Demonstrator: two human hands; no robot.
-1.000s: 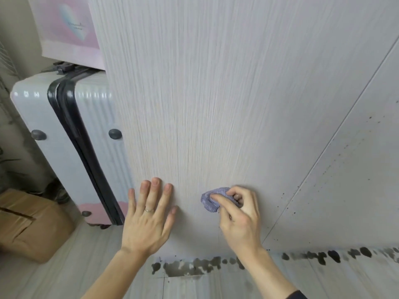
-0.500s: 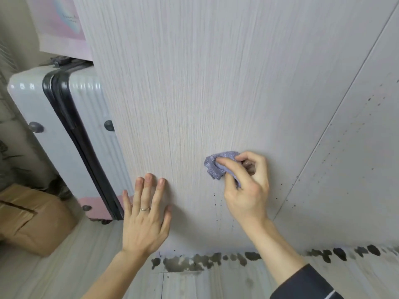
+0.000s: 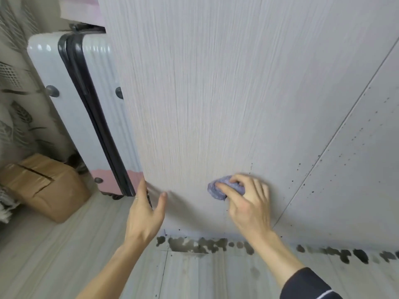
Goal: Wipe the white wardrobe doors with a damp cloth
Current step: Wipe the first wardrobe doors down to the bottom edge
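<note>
Cloth (image 3: pixel 224 188) (bunched) pressed on door (image 3: pixel 216 93).

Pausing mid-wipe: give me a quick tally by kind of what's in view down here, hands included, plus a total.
wardrobe doors: 2
hands: 2, left hand and right hand
cloth: 1
suitcase: 1
cardboard box: 1
Total: 7
</note>
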